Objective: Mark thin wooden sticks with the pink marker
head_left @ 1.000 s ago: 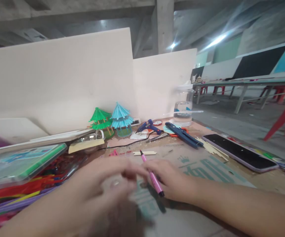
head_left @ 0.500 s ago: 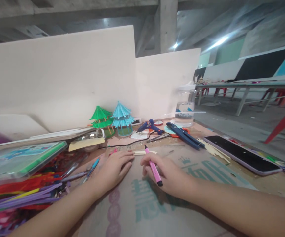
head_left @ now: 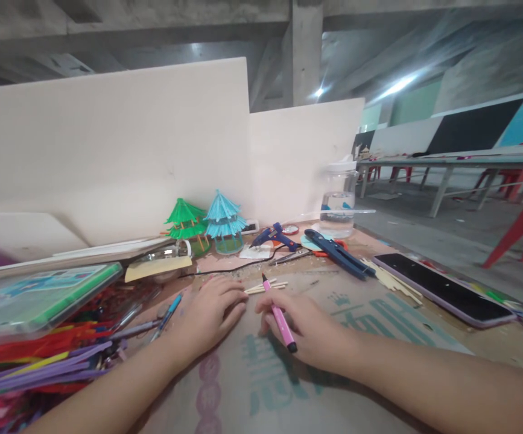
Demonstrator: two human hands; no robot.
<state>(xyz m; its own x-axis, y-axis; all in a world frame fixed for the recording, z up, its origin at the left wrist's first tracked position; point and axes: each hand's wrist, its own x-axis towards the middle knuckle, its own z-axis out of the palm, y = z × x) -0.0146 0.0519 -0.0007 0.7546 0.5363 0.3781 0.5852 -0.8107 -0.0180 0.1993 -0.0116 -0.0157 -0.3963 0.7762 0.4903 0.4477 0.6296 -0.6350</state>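
In the head view, my right hand (head_left: 304, 328) is closed around a pink marker (head_left: 280, 319) with black ends. The marker slants, its dark upper end just beside a few short pale wooden sticks (head_left: 268, 287). My left hand (head_left: 211, 310) lies palm down, fingers stretched out, with its fingertips close to the sticks' left ends. Whether it touches them I cannot tell. Under both hands is a brownish printed sheet (head_left: 229, 386) with green lettering. Beside the left hand rests a blue pen (head_left: 169, 312).
Behind stand green (head_left: 186, 217) and blue (head_left: 225, 218) pavilion models, a blue glue gun (head_left: 274, 235) and a jar (head_left: 338, 202). Dark blue cutters (head_left: 340, 254) and a phone (head_left: 440, 288) lie right. A plastic case (head_left: 53, 295) rests over colourful pipe cleaners (head_left: 48, 367) at left.
The short sticks have shifted from nearly parallel to slightly fanned. The whole view has dropped a little in the frame. Both hands keep nearly the same pose, the marker still held.
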